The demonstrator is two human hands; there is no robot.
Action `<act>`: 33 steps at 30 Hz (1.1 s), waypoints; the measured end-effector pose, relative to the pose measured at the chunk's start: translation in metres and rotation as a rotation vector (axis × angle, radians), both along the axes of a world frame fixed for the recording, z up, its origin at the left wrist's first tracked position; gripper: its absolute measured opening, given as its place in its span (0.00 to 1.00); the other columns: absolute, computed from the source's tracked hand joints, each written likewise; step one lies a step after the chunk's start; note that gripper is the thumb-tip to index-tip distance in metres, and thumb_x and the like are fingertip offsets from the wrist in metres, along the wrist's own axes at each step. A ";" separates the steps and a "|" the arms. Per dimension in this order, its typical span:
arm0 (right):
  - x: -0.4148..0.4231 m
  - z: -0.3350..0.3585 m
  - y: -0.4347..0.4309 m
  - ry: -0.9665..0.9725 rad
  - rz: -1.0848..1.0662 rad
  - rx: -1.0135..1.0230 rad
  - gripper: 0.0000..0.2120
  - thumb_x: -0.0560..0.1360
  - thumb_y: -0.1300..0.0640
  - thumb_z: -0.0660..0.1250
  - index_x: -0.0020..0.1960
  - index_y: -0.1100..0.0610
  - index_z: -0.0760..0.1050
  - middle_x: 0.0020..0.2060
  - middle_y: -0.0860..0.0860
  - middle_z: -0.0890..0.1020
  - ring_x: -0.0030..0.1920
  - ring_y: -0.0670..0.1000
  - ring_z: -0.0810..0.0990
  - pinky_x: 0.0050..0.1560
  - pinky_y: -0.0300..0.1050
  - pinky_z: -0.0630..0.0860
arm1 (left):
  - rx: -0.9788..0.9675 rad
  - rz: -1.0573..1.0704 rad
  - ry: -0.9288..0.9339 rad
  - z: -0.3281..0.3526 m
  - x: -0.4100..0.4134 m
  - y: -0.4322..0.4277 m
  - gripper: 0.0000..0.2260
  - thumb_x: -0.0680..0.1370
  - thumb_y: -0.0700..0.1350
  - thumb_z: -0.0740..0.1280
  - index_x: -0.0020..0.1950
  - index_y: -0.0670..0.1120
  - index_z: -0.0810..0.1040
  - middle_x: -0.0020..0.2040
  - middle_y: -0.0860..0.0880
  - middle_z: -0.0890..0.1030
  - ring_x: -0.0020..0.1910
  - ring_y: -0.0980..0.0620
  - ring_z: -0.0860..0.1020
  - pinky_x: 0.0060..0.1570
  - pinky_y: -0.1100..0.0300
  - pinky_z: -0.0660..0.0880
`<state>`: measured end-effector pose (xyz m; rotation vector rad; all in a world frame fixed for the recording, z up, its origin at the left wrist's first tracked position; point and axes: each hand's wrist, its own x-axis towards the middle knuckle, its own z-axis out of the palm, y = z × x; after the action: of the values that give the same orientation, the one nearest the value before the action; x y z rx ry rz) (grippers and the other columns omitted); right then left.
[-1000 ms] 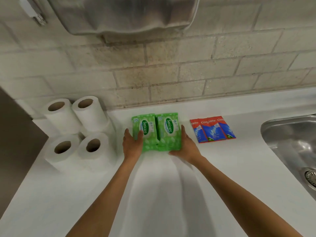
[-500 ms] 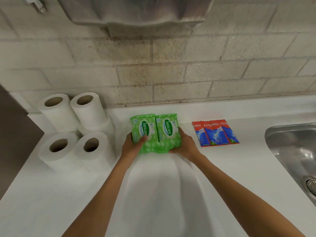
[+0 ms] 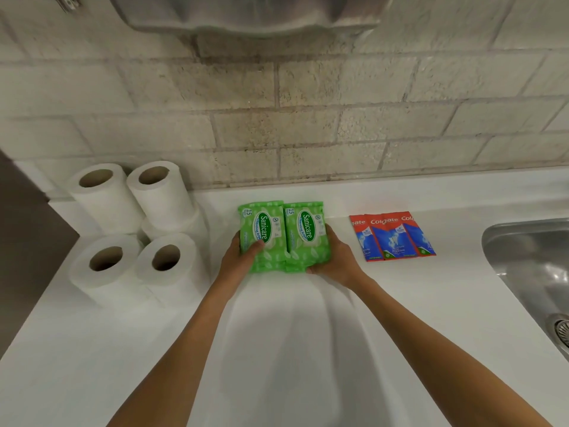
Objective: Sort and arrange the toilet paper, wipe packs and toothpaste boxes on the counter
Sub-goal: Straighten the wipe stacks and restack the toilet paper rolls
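Two bare forearms reach forward over the white counter [image 3: 277, 365]. The left hand [image 3: 235, 265] clasps the left Sanicare wipe pack [image 3: 261, 224], with the thumb laid across its top face and the fingers at its left edge. The right hand [image 3: 337, 261] clasps the right Sanicare wipe pack [image 3: 308, 224] along its right edge and near corner. The two green packs lie mid-counter, side by side and touching, labels up. More green packaging shows beneath their near edges. Left of the left hand stand toilet paper rolls [image 3: 106, 272], cores upward, two in front and two higher behind. Right of the right hand, and apart from it, Colgate toothpaste boxes [image 3: 394, 238] lie flat in a close row. A steel sink [image 3: 529, 263] occupies the right edge of the counter. Behind everything runs a pale brick wall [image 3: 308, 134], with a metal wall fixture [image 3: 255, 16] mounted above.
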<state>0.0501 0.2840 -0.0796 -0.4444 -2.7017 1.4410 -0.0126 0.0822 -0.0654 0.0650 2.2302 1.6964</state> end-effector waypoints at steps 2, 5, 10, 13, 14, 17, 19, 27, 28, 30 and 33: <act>0.000 0.001 0.000 -0.003 0.000 -0.001 0.47 0.58 0.62 0.78 0.71 0.51 0.60 0.59 0.50 0.80 0.52 0.46 0.75 0.50 0.38 0.71 | 0.018 0.013 -0.012 0.000 -0.001 0.002 0.20 0.76 0.48 0.65 0.68 0.50 0.69 0.62 0.49 0.79 0.59 0.48 0.77 0.64 0.48 0.72; -0.001 0.000 -0.001 -0.003 -0.001 -0.001 0.46 0.58 0.61 0.78 0.71 0.51 0.60 0.59 0.51 0.80 0.52 0.47 0.76 0.50 0.39 0.71 | 0.030 0.037 -0.016 -0.001 -0.001 0.003 0.19 0.76 0.48 0.65 0.67 0.50 0.70 0.61 0.49 0.79 0.59 0.48 0.78 0.63 0.49 0.73; 0.000 0.000 -0.001 0.008 0.003 0.010 0.46 0.59 0.60 0.78 0.71 0.51 0.60 0.59 0.51 0.80 0.57 0.53 0.78 0.51 0.40 0.71 | 0.038 0.070 0.000 -0.005 0.001 0.005 0.18 0.75 0.48 0.66 0.65 0.50 0.71 0.59 0.50 0.79 0.57 0.49 0.78 0.59 0.53 0.74; 0.000 0.001 -0.001 -0.003 0.003 0.012 0.46 0.59 0.61 0.78 0.71 0.51 0.59 0.59 0.51 0.80 0.58 0.54 0.78 0.52 0.41 0.72 | 0.039 0.084 0.013 -0.006 0.001 0.006 0.18 0.75 0.48 0.66 0.64 0.51 0.71 0.58 0.50 0.79 0.55 0.50 0.78 0.56 0.55 0.74; 0.000 0.001 -0.001 -0.007 0.002 0.014 0.46 0.59 0.61 0.78 0.71 0.51 0.59 0.59 0.51 0.80 0.58 0.54 0.78 0.53 0.42 0.72 | 0.036 0.087 0.014 -0.006 0.001 0.007 0.18 0.75 0.48 0.66 0.64 0.51 0.71 0.58 0.50 0.79 0.55 0.50 0.78 0.55 0.57 0.73; -0.001 0.001 0.000 -0.027 0.006 0.031 0.47 0.59 0.61 0.78 0.71 0.53 0.57 0.60 0.52 0.79 0.59 0.55 0.78 0.52 0.42 0.72 | 0.026 0.091 -0.004 -0.005 -0.001 0.006 0.17 0.75 0.48 0.67 0.63 0.51 0.71 0.58 0.50 0.79 0.54 0.50 0.78 0.55 0.57 0.73; -0.001 0.002 -0.001 -0.045 0.018 0.038 0.49 0.60 0.61 0.78 0.72 0.54 0.54 0.62 0.53 0.77 0.61 0.56 0.76 0.54 0.43 0.72 | -0.003 0.085 -0.018 -0.003 -0.002 0.006 0.20 0.74 0.49 0.67 0.65 0.48 0.69 0.62 0.48 0.77 0.60 0.48 0.77 0.61 0.52 0.73; 0.009 0.017 -0.006 -0.012 0.019 0.227 0.56 0.64 0.54 0.75 0.76 0.57 0.39 0.77 0.54 0.50 0.77 0.55 0.47 0.75 0.56 0.48 | -0.312 0.127 0.249 0.018 0.028 0.011 0.33 0.78 0.52 0.61 0.76 0.42 0.49 0.77 0.43 0.54 0.77 0.46 0.53 0.73 0.55 0.53; 0.011 0.021 -0.010 0.050 -0.007 0.247 0.53 0.65 0.54 0.74 0.77 0.57 0.42 0.76 0.54 0.52 0.77 0.55 0.49 0.76 0.56 0.49 | -0.319 0.113 0.302 0.022 0.034 0.010 0.31 0.79 0.50 0.61 0.76 0.41 0.51 0.77 0.43 0.55 0.76 0.46 0.54 0.72 0.58 0.54; 0.013 0.029 -0.022 0.192 -0.043 0.221 0.45 0.66 0.56 0.72 0.76 0.56 0.51 0.75 0.55 0.59 0.75 0.56 0.56 0.74 0.52 0.56 | -0.322 0.094 0.430 0.031 0.046 0.005 0.26 0.79 0.47 0.61 0.74 0.41 0.58 0.74 0.42 0.62 0.73 0.46 0.62 0.67 0.66 0.57; 0.017 0.036 -0.053 0.266 -0.007 0.108 0.35 0.68 0.56 0.70 0.72 0.53 0.61 0.71 0.53 0.66 0.71 0.54 0.65 0.65 0.44 0.65 | -0.271 0.142 0.549 0.043 0.064 -0.013 0.18 0.77 0.41 0.63 0.67 0.41 0.69 0.65 0.42 0.72 0.61 0.46 0.74 0.56 0.67 0.66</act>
<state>0.0669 0.2309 -0.0436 -0.2361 -2.5453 1.2441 0.0513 0.0695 -0.0228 0.3515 2.9102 1.5631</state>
